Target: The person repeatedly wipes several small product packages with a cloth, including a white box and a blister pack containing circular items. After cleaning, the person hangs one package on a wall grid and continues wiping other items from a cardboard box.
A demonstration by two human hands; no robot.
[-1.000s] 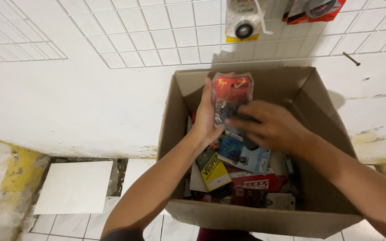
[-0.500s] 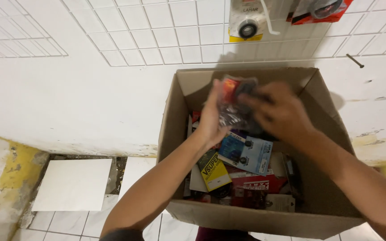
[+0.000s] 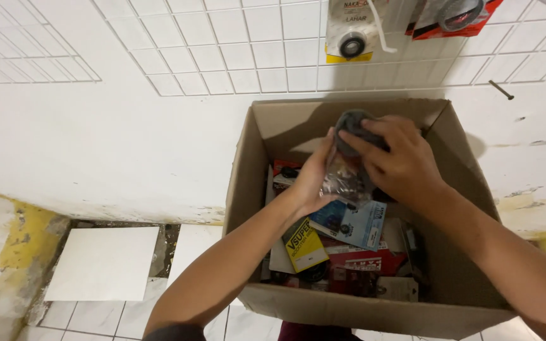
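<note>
Both of my hands are inside an open cardboard box [image 3: 248, 158] that stands against a white wall. My left hand [image 3: 314, 180] cups a clear plastic packet [image 3: 345, 173] from the left side. My right hand [image 3: 396, 158] grips the packet's dark grey top from above and the right. The packet is held above the box's contents: a blue-and-white card pack [image 3: 355, 224], a yellow-and-black pack [image 3: 304, 246] and red packs [image 3: 355, 262], all lying loose in a pile.
A white wire grid [image 3: 222, 50] hangs on the wall above the box, with a bagged bearing part [image 3: 352, 28] and a red packet [image 3: 453, 16] hung on it. A nail [image 3: 502, 90] sticks from the wall. A loose white tile [image 3: 102, 262] lies on the floor at left.
The red-backed packet has been turned in my hands, so its clear and dark side shows. My right hand shifted from the packet's front to its top.
</note>
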